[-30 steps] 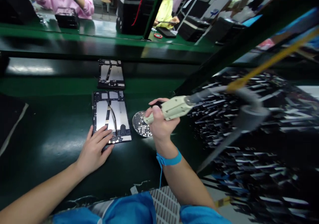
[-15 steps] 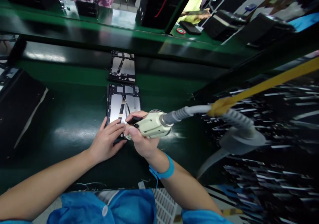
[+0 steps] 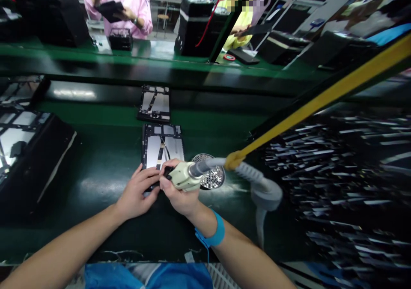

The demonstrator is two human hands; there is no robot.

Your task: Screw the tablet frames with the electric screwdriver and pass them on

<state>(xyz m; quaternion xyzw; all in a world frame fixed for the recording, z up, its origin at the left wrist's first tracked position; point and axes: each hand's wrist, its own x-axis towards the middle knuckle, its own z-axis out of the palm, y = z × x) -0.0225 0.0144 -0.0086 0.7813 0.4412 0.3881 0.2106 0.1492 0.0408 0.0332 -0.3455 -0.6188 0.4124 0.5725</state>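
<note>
My right hand [image 3: 180, 195] is wrapped round a pale green electric screwdriver [image 3: 184, 175], its grey cable leaving to the right. The tool's tip is hidden behind my fingers, over the near end of an opened tablet [image 3: 175, 147]. This tablet lies flat, black-framed, with silver panels and a dark ribbon strip. My left hand [image 3: 136, 195] rests on its near left corner, fingers stretched out and thumb along the near edge. A blue band circles my right wrist. Beside the tool, partly covered by it, sits a round silver dish with holes [image 3: 213, 180].
A second opened tablet [image 3: 156, 102] lies beyond the first. Tall black stacks [image 3: 41, 152] stand at left. A yellow strap [image 3: 298, 117] holds up the cable; racked dark parts [image 3: 337, 186] fill the right. Two co-workers are across the bench, one in pink [image 3: 143, 10].
The camera view has tilted up, so the bench sits lower in it. The screwdriver's cable end has swung left, exposing the round dish. Both hands remain at the tablet's near end.
</note>
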